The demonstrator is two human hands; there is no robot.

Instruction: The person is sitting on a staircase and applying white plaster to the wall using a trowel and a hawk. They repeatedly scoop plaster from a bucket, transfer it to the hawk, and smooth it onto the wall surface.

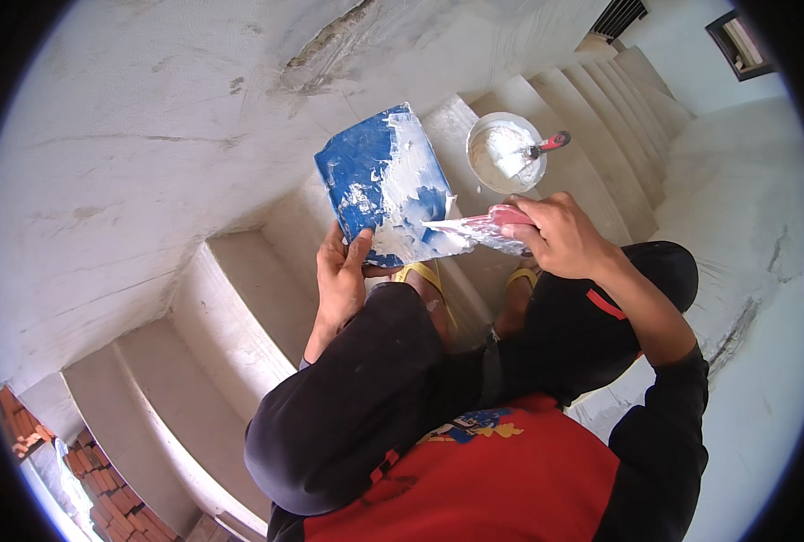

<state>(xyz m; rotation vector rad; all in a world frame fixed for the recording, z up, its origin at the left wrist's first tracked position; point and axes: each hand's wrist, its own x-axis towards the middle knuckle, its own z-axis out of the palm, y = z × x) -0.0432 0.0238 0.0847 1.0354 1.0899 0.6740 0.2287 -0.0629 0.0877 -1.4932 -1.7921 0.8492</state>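
Observation:
My left hand grips the near edge of a blue board, thumb on top and fingers underneath. White putty is smeared thickly over the board's right half, with smaller patches on the left. In my right hand is a putty knife with a red handle, its blade coated in putty. The blade's tip meets the board's lower right part. Beyond my right hand, a white bucket of putty stands on a step, and a second red-handled tool rests in it.
Concrete stairs run from the upper right to the lower left. A plastered wall borders them on the left, with a rough gouge near the top. Stacked red bricks lie at the lower left. My feet in yellow sandals rest on the steps.

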